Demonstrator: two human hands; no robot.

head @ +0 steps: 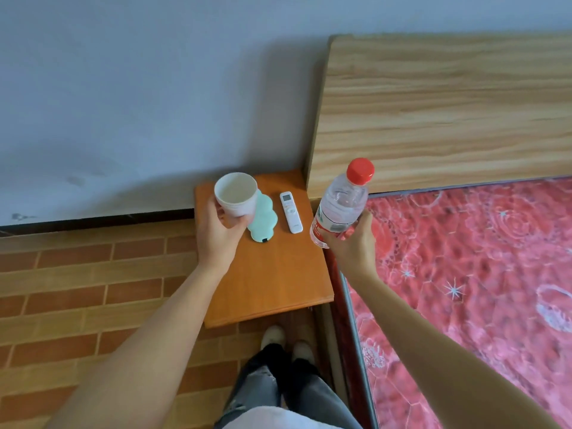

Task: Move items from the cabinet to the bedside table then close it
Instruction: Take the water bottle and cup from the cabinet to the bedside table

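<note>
Both arms are stretched out forward over the orange bedside table (272,274), one item in each hand. The left hand (218,236) has its fingers and thumb curled around the lower part of a white paper cup (236,194), holding it upright with the open mouth tipped a bit toward the camera. The cup looks empty from here. It's held up over the far left part of the tabletop, not resting on it.

The right hand (351,243) grips the lower half of a clear water bottle (339,209) with a red cap, fingers wrapped around the label area. The bottle leans so the cap points up and slightly right, and it sits in the air over the right edge of the table, right where the table meets the bed (464,258) with its red patterned cover.

Already lying flat on the table: a mint green scalloped pad thing (263,219), partly hidden behind the cup and left fingers, and just to its right a white remote control (291,212), lengthwise toward the wall. The two aren't touching.

Wooden headboard (433,113) is far right, and brick-pattern floor (77,289) to the left.
</note>
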